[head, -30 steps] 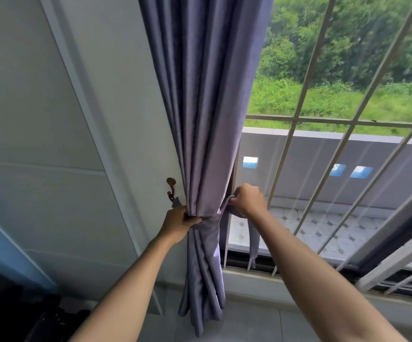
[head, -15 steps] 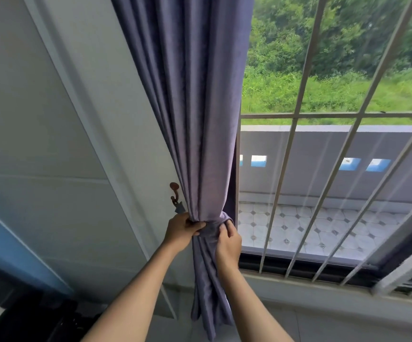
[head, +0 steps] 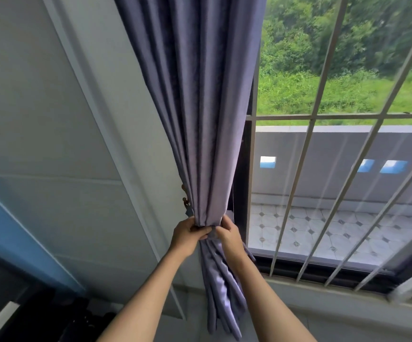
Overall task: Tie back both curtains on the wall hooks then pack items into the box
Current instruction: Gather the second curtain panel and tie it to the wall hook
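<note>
By the window, the purple curtain (head: 200,107) hangs bunched against the wall. The left hand (head: 186,234) and right hand (head: 227,234) both pinch the tie band (head: 212,233) around its middle, fingers curled tight. The cloth looks soft and floppy, so squeeze it where it is gathered. The wall hook (head: 184,199) peeks out just behind. The window bars (head: 306,154) are close on the right.

A pale grey wall (head: 52,119) stands left of a barred window (head: 323,169); outside lie a tiled balcony floor (head: 323,233), a parapet (head: 323,154) and daylit green trees (head: 323,45).
</note>
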A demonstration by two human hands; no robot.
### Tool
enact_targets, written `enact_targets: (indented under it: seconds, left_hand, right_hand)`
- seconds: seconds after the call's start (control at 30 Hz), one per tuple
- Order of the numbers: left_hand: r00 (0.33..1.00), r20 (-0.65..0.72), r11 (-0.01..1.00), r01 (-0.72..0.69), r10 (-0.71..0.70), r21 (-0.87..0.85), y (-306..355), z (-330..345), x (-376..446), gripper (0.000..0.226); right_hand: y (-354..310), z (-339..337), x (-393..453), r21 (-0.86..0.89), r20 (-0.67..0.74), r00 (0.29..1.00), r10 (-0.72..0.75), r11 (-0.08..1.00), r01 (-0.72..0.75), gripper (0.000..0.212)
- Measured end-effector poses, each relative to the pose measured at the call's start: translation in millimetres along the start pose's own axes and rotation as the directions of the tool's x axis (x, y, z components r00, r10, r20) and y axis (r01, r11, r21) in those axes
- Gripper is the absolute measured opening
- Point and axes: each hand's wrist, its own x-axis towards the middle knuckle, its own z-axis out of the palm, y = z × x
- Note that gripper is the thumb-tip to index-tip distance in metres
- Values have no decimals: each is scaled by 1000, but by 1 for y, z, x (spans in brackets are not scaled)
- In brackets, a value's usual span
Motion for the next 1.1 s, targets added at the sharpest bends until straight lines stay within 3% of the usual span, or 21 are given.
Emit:
enact_targets:
  seconds: [0.07,0.13,0.2,0.33,0.53,0.7,0.9,1.0,1.1]
  left_hand:
    - [999,33,999,-3,5,-41,6,1,-3,32]
    - [997,77,975,43,-27,-219,13,3,-6,23]
    - [989,109,908,133,-97,-398,17,5,-6,33]
    - [983,23,867,172,-183,-468,18,12,-3,24]
    - [976,-118,806,82,-185,-586,13,27,-9,11]
    - [962,-87,818,169,-257,-549,10,19,4,15]
    - [952,-99,933,256,-288,-253,9,1,31,29]
    - [964,22,960,266,-265,-83,17,-5,35,23]
    - [941,190,956,292,-279,-39,28,-3,32,14]
  right_hand:
    - [3,-1,1,-121,25,999,-32,992,35,28]
    - [4,-7,4,-232,27,998,-55,971,59,28]
    - [2,-12,4,-248,49,996,-71,965,81,28]
    - [-3,-15,-2,-229,30,998,-53,972,59,31]
    - [-5,-22,-1,-202,6,999,-38,979,38,26]
    - [-6,-19,0,-214,10,1000,-30,976,31,23]
    - [-9,-14,2,-270,48,999,-10,962,23,35]
    - [-10,-16,4,-314,64,998,-5,949,25,36]
    - [-12,-18,7,-363,48,999,-16,931,32,37]
